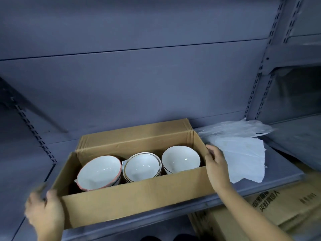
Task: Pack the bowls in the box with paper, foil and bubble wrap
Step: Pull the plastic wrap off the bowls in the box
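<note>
- The fingers [211, 150] of the right hand [216, 166] are curled over the right end wall of the cardboard box [135, 200], gripping that edge, thumb towards the bowls.
- The left hand [44, 208] is wrapped around the box's near-left corner, thumb on the front wall; its outer fingers are blurred, so how tightly they close cannot be told for certain.
- The box is taken as the landmark: its long axis runs left to right along the grey shelf [278, 176], with one hand at each end of that axis, so neither is markedly nearer.
- Inside the box, three lots of white bowls are seen in a row along the long axis: a pink-rimmed bowl [99, 172] at the left end, a nested stack of bowls [141, 166] in the middle, and a single white bowl [180, 159] at the right end, just inside the right hand's fingers.
- A slip of white paper shows between the left and middle bowls.
- To the right of the box, beyond the right hand, loose white paper sheets [243, 159] lie on the shelf, with a crumpled clear plastic wrap [238, 127] behind them.
- The top flaps are open, and no padding is seen over the bowls; the packing is judged unfinished.
- The wrapping lies on the right-hand side, so that hand is judged better placed to fetch it.
</note>
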{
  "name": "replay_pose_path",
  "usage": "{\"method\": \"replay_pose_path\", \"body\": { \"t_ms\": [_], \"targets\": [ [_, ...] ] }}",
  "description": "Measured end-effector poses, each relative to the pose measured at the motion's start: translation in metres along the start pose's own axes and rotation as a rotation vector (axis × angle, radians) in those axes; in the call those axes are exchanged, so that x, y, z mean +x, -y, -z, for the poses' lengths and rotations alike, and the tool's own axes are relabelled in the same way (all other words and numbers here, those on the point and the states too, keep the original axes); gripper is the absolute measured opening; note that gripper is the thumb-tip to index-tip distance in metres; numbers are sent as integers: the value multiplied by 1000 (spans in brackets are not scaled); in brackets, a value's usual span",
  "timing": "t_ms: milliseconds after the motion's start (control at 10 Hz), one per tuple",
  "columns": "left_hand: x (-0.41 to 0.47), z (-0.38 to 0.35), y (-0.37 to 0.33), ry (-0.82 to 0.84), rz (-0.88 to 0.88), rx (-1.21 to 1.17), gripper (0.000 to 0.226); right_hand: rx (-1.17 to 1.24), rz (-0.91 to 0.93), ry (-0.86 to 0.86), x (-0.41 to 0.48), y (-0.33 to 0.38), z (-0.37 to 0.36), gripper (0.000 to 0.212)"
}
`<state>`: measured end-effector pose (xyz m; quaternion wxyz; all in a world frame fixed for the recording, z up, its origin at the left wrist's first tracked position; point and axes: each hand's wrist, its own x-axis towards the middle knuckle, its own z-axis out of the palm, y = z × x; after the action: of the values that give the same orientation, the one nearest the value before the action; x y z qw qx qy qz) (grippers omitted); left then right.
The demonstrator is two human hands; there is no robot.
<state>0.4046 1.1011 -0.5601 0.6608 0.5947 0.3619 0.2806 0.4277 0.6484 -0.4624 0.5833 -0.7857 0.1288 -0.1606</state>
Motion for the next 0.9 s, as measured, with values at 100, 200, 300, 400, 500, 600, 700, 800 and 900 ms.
{"method": "replay_pose_path", "body": {
  "t_ms": [100, 200, 300, 400, 500, 600, 700, 800, 900],
  "targets": [
    [52, -1, 61, -145, -867, 710, 57, -99, 25, 127, 25, 13, 25, 31],
    [-94, -52, -55, 15, -1044, 672, 41, -315, 132, 77, 77, 24, 44, 29],
    [-162, -99, -102, 400, -1326, 665, 30, -785, 197, 228, 126, 24, 39, 32],
    [-178, -138, -86, 737, -1428, 757, 20, -1158, 157, 424, 152, 22, 21, 40],
    [-192, -159, -77, 843, -1504, 843, 19, -1359, 188, 522, 163, 16, 10, 50],
    [-186, -158, -73, 861, -1401, 863, 21, -1423, 254, 467, 173, 12, 13, 46],
    [-181, -160, -71, 898, -1310, 830, 20, -1358, 401, 292, 175, 27, 29, 37],
    [-179, -164, -71, 887, -1204, 785, 22, -1180, 504, 93, 175, 55, 50, 28],
    [-179, -163, -76, 893, -1051, 762, 35, -1074, 648, -64, 168, 90, 67, 16]
  ]
}}
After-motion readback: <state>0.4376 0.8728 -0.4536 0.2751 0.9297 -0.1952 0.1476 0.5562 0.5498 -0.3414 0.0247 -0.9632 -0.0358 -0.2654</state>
